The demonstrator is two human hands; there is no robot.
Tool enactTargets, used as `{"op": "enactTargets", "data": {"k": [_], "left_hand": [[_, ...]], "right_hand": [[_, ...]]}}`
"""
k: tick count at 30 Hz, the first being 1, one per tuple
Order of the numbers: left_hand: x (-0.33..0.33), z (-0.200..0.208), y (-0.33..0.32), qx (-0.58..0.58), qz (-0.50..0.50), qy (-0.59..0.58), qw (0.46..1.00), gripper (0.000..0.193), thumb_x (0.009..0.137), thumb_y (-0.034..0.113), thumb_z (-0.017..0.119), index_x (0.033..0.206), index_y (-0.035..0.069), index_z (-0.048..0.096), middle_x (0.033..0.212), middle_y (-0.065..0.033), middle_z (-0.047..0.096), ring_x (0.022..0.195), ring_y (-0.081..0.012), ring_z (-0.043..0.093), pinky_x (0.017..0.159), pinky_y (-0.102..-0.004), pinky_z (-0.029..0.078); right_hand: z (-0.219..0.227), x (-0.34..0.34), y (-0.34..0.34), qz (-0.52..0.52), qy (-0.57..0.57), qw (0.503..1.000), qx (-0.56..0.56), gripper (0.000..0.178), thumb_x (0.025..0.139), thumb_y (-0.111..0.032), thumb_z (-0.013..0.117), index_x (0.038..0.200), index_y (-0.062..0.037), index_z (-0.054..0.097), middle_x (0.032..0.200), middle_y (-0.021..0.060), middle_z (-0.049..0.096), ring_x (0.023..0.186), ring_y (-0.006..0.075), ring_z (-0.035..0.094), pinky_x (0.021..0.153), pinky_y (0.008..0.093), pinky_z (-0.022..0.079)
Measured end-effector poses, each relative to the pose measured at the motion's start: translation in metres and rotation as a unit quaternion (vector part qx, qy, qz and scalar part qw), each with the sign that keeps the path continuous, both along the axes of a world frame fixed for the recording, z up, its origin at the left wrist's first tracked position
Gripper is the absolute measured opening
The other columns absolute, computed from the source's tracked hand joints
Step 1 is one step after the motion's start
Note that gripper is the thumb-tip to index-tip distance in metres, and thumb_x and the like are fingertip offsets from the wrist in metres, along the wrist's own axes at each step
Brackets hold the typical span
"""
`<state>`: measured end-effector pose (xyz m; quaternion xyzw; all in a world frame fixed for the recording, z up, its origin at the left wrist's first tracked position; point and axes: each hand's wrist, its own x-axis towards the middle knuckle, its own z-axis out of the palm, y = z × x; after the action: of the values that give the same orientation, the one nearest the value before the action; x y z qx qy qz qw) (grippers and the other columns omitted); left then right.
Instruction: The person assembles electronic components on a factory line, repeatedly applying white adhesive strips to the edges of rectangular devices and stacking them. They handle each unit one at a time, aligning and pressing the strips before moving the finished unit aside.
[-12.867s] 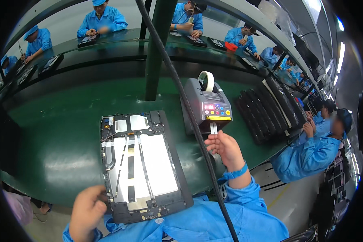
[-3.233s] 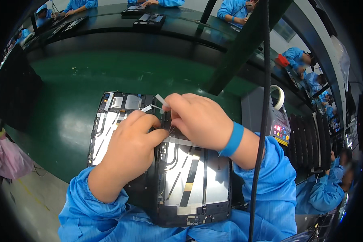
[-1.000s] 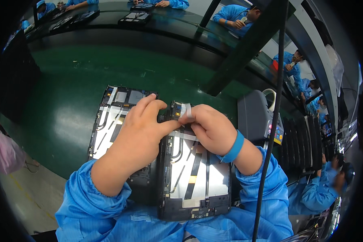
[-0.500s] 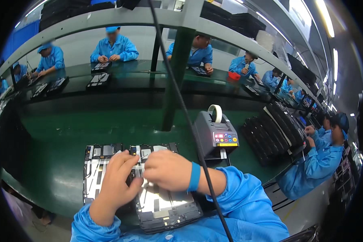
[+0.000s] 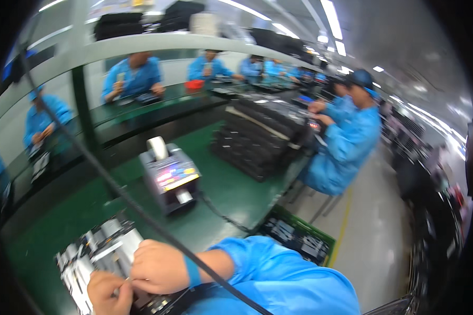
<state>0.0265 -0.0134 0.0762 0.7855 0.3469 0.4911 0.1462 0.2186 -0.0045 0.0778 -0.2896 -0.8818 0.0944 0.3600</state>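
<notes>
We press both hands — left hand (image 5: 109, 292), right hand (image 5: 160, 266) — onto the opened tablet (image 5: 97, 252) at the green surface's (image 5: 231, 189) near edge, fingers pinching something small we cannot identify — probably mid-fitting, needing steady pressure next.

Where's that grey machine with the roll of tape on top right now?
The tape machine stands on the green bench, left of centre in the head view, beyond the right hand and the opened tablet, with a stack of black trays to its right.

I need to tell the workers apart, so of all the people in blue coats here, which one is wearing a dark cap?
The person in the dark cap on the right, by the stack of black trays, seen from the side. The other blue-coated people sit behind the far bench.
</notes>
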Motion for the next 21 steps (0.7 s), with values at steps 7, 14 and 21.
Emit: {"op": "enactTargets", "data": {"k": [7,14,21], "left_hand": [[0.006,0.018,-0.002,0.059,-0.114,0.119,0.985,0.011,0.082,0.015,0.07,0.082,0.005,0.068,0.071,-0.0133,0.062,0.062,-0.028,0.057,0.057,-0.0405,0.043],[0.004,0.033,-0.007,0.149,-0.137,0.125,0.971,0.009,0.081,0.01,0.068,0.087,0.003,0.067,0.073,-0.0138,0.061,0.06,-0.0277,0.056,0.054,-0.0391,0.044],[-0.007,0.028,-0.01,0.162,-0.145,0.082,0.973,0.013,0.08,0.01,0.068,0.09,0.003,0.067,0.073,-0.0135,0.061,0.059,-0.0273,0.056,0.054,-0.0382,0.045]], "right_hand": [[-0.001,0.008,-0.031,-0.125,0.187,0.968,-0.114,0.012,0.078,-0.014,0.063,0.086,-0.0058,0.062,0.074,0.008,0.062,0.071,0.0309,0.059,0.066,0.0414,0.044],[-0.021,0.003,-0.022,-0.06,0.16,0.984,-0.042,0.01,0.077,-0.013,0.064,0.079,-0.0055,0.057,0.071,0.012,0.057,0.071,0.0321,0.057,0.062,0.0406,0.044],[-0.032,-0.007,-0.019,-0.083,0.182,0.974,-0.108,0.013,0.08,-0.014,0.06,0.075,-0.0047,0.052,0.068,0.0118,0.055,0.064,0.0303,0.055,0.059,0.0394,0.043]]}}
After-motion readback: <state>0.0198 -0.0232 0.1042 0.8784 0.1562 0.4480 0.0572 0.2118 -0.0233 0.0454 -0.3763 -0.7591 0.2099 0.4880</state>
